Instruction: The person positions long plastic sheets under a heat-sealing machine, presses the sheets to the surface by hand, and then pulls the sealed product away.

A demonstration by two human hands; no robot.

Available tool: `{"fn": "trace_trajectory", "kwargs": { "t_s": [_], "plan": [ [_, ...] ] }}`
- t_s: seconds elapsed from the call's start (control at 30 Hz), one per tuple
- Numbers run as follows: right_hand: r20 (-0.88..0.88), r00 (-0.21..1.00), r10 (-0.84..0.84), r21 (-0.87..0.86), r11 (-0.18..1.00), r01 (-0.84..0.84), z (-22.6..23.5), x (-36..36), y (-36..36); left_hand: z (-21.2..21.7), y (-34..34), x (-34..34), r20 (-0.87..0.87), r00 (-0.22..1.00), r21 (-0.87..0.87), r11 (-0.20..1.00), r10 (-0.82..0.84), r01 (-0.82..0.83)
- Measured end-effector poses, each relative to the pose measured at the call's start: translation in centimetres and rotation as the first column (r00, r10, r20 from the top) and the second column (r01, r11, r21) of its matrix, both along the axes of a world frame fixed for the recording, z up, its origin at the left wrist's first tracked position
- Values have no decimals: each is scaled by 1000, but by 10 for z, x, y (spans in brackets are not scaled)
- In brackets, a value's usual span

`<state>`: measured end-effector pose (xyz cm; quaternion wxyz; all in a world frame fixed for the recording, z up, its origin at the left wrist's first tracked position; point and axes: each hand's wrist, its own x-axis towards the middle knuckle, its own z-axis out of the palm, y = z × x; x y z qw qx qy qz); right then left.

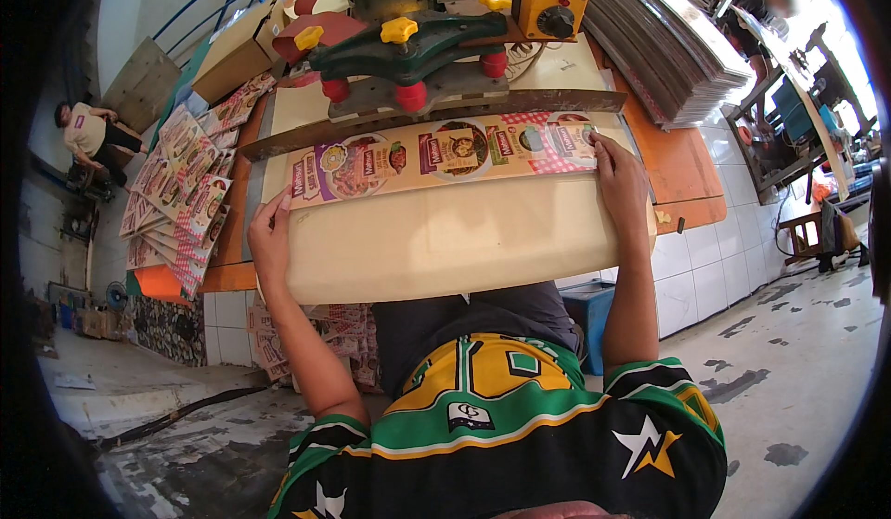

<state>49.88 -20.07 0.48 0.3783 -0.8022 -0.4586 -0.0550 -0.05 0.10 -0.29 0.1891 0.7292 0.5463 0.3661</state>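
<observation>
A long printed strip [399,162] with food pictures lies across a cream work surface [455,231], its far edge along a long metal bar [548,104]. At the strip's left end, my left hand [268,236] pinches the corner between thumb and fingers. My right hand [620,180] grips the opposite end the same way. The strip looks flat and stretched between both hands. Just beyond it stands a dark green machine head [408,47] with yellow knobs and red feet.
Many printed pieces [190,180] are heaped at the left of the orange table [687,180]. A tall stack of sheets [650,32] stands at the back right, beside a yellow control box [549,6]. One person [93,134] stands far left; another sits far right.
</observation>
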Motion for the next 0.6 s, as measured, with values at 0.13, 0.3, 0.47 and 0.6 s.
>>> {"fn": "trace_trajectory", "kwargs": {
  "t_s": [0.13, 0.3, 0.47, 0.6],
  "plan": [
    [-5, 1000, 1, 3, 1000, -1, 0, -1, 1, -2, 1, -1, 9, 1000, 13, 1000, 3, -3],
    [5, 1000, 3, 4, 1000, -3, 0, 0, 1, 2, 0, 1, -10, 1000, 11, 1000, 3, -3],
    [3, 1000, 4, 17, 1000, -4, 0, -2, 1, 2, -2, 0, 9, 1000, 3, 1000, 7, -7],
    [4, 1000, 2, 12, 1000, -2, 0, -1, 1, -2, 1, -2, 15, 1000, 22, 1000, -8, 8]
  ]
}}
